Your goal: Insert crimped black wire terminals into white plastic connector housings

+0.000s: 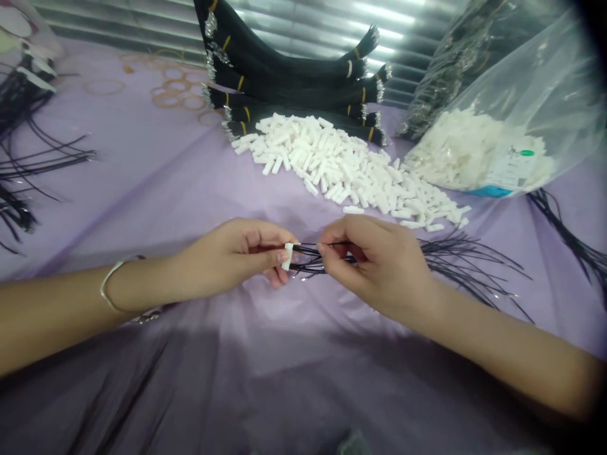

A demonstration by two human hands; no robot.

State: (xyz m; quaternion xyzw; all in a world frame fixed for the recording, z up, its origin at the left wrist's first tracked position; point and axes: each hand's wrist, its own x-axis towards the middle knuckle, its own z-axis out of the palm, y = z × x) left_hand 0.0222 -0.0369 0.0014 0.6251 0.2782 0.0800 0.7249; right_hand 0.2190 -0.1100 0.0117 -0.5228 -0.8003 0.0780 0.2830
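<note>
Between the thumb and fingers of my left hand [256, 253] is a small white connector housing [288, 256], held upright. Several thin black wires [307, 254] run from its right side toward my right hand [374, 259]. That hand is closed, with thumb and forefinger pinching a black wire close to the housing. More of the wires pass under the right hand and fan out on its far side, some with shiny metal tips. Fingers partly hide the back of the housing.
A pile of white connector housings [341, 164] lies beyond my hands. Behind it are banded bundles of black wire [294, 82]. A clear bag [512, 120] of white pieces stands right. Rubber bands [175, 91] and finished-looking wire clusters [23, 88] lie left on the purple cloth [152, 177].
</note>
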